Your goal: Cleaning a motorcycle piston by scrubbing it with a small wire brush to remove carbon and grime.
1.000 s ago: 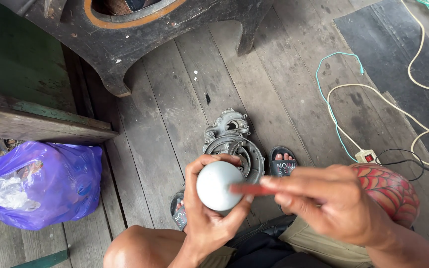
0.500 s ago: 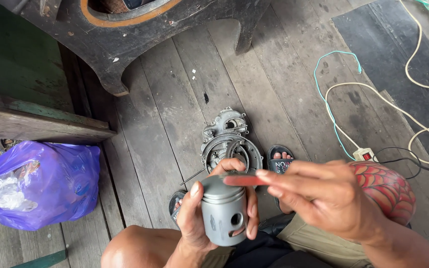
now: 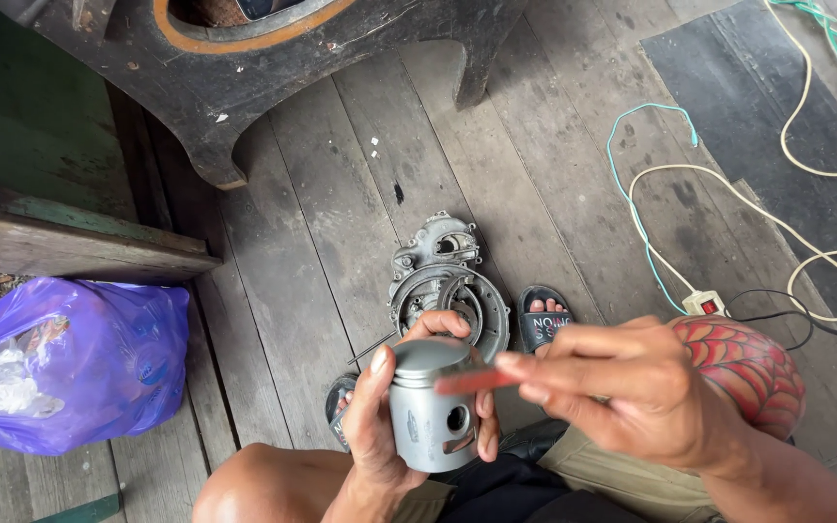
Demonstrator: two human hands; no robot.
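My left hand [image 3: 385, 426] grips a grey metal piston [image 3: 430, 405], upright with its flat crown up and a round pin hole showing in its side. My right hand [image 3: 622, 387] pinches a small flat red strip [image 3: 472, 382] and lays it against the piston's upper edge. Just beyond the hands, a grey metal engine cover [image 3: 443, 281] lies on the wooden plank floor [image 3: 322, 223]. My knees and sandalled feet [image 3: 542, 320] are below the hands.
A purple plastic bag [image 3: 79, 363] with white contents sits at the left. A dark wooden piece with an orange-rimmed opening [image 3: 244, 58] stands at the top. White and green cables [image 3: 728, 184] with a plug strip [image 3: 704, 303] trail at the right, over a dark mat [image 3: 777, 87].
My left hand has turned the piston from crown facing me to upright with its side and pin hole showing. The red strip in my right hand stays at its top edge.
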